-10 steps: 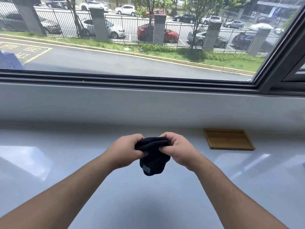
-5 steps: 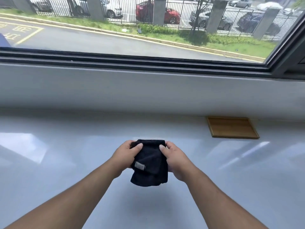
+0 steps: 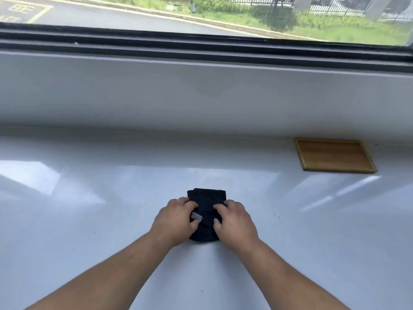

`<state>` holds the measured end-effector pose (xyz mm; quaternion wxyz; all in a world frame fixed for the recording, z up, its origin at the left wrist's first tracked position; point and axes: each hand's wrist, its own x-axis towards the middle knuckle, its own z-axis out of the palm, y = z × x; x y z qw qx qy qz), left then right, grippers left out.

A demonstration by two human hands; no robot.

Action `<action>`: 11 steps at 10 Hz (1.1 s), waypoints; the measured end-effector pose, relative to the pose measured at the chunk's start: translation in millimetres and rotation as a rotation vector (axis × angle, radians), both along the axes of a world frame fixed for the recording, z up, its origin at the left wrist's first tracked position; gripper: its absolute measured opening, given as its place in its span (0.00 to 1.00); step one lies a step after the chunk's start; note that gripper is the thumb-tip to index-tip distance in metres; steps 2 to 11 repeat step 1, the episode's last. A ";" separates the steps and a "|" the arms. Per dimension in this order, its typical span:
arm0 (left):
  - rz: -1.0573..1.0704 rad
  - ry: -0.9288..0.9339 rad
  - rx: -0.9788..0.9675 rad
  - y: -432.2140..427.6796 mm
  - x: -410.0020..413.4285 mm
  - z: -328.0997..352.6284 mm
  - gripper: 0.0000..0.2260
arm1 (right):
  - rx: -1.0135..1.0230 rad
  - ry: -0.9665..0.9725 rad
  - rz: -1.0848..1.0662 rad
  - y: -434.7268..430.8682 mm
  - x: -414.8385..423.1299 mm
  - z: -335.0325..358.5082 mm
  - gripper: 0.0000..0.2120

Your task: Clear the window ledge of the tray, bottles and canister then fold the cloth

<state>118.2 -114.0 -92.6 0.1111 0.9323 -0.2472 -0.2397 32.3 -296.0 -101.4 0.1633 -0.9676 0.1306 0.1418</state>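
A small black cloth [image 3: 206, 198], folded into a compact rectangle with a little white label on it, lies flat on the white glossy ledge [image 3: 89, 220]. My left hand [image 3: 174, 220] presses on its left side and my right hand [image 3: 234, 222] on its right side, fingers spread on top of the fabric. The hands cover the cloth's near half. A shallow wooden tray [image 3: 334, 155] rests empty at the back right of the ledge, against the wall. No bottles or canister are in view.
A white wall [image 3: 201, 92] rises behind the ledge up to the dark window frame [image 3: 201, 44]. Through the glass there is a road and grass. Bright reflections lie across the ledge on both sides.
The cloth went from hanging bunched between both hands to lying flat and folded on the ledge, with both hands now pressing on it. The view has tilted downward.
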 end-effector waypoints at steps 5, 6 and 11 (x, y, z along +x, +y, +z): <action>-0.011 -0.083 0.014 -1.7 6.8 11.8 0.31 | -0.031 -0.051 -0.012 0.1 6.4 11.1 0.29; -0.011 -0.083 0.014 -1.7 6.8 11.8 0.31 | -0.031 -0.051 -0.012 0.1 6.4 11.1 0.29; -0.011 -0.083 0.014 -1.7 6.8 11.8 0.31 | -0.031 -0.051 -0.012 0.1 6.4 11.1 0.29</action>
